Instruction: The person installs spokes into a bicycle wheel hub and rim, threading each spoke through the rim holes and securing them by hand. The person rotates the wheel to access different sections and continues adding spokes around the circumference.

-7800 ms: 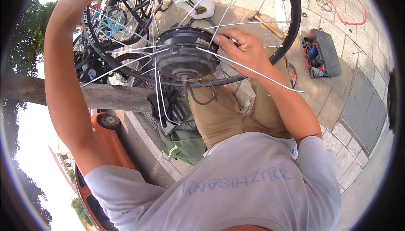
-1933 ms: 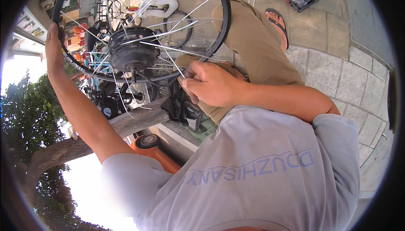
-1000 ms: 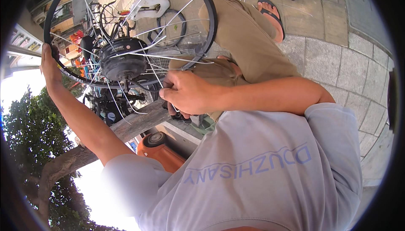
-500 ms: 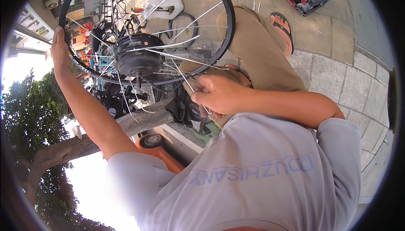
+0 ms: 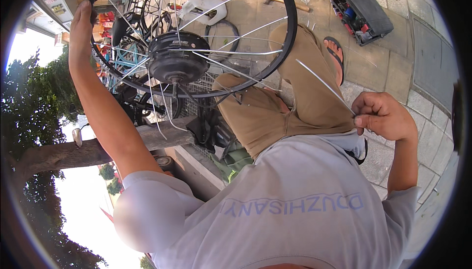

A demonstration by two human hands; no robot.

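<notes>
A black bicycle wheel rim with a fat black hub motor in its middle stands over my lap, with loose silver spokes fanning out from the hub. My left hand grips the rim at its upper left edge. My right hand, pulled away to the right beside my knee, pinches the end of one thin silver spoke that points up and left toward the rim. I sit in tan trousers with a sandalled foot on the paving.
An open black tool case lies on the paving stones at upper right, a hammer to its left. Parked bicycles and a white plastic part stand behind the wheel. A tree trunk runs at left.
My right hand has left the spokes near the hub and moved right, drawing a single spoke with it. The left hand keeps its hold on the rim.
</notes>
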